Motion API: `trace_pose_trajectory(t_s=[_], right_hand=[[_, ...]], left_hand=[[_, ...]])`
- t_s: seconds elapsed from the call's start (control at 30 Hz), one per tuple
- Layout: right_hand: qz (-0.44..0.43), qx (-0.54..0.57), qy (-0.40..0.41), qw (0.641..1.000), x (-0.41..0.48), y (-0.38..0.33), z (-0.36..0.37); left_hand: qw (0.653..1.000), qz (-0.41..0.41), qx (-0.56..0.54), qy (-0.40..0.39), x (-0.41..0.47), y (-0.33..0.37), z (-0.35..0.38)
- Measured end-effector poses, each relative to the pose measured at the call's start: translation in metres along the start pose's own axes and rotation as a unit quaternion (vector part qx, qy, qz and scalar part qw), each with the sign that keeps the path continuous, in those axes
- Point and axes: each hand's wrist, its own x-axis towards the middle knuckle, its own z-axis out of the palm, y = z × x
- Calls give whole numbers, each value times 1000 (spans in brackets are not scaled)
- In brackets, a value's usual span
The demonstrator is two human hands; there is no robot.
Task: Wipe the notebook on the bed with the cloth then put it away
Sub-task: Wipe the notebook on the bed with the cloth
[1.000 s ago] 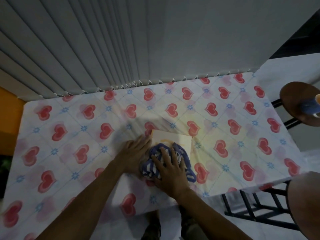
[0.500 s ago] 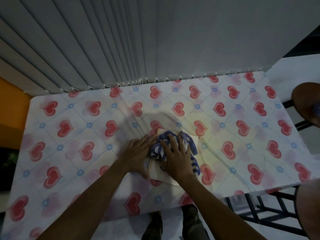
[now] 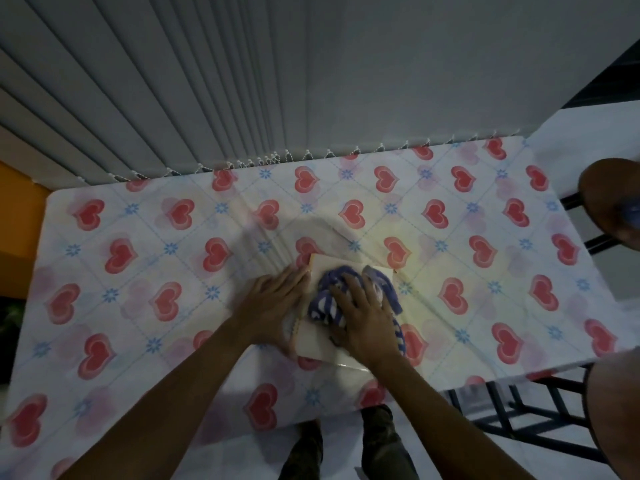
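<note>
The bed (image 3: 138, 271) has a white sheet with red hearts and small blue flowers. Behind its far edge hang grey vertical blinds (image 3: 173, 81), and a brown round stool (image 3: 609, 202) stands at the right. The pale notebook (image 3: 322, 344) lies flat near the middle of the bed, its long axis going from near to far, leaning a little to the left. The left hand (image 3: 273, 306) presses flat on its left edge, fingers spread. The right hand (image 3: 367, 320) lies with spread fingers on the blue and white cloth (image 3: 325, 299), pressing it on the cover. Compared with one second ago, the cloth has moved farther up the notebook.
</note>
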Motion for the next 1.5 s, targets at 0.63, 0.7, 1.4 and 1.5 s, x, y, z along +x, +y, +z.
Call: trace_pose_trajectory(t_s=[0.63, 0.7, 1.4, 1.5], right_hand=[[-64, 36, -9, 997, 11, 15, -14], [-20, 23, -23, 999, 23, -2, -10], [-111, 18, 11, 994, 16, -6, -12], [-156, 1, -16, 988, -13, -22, 10]], left_hand=[[1000, -15, -13, 2, -1, 2, -2], [1000, -14, -22, 7, -1, 3, 0], [1000, -7, -30, -1, 1, -1, 4], [999, -9, -41, 24, 0, 1, 6]])
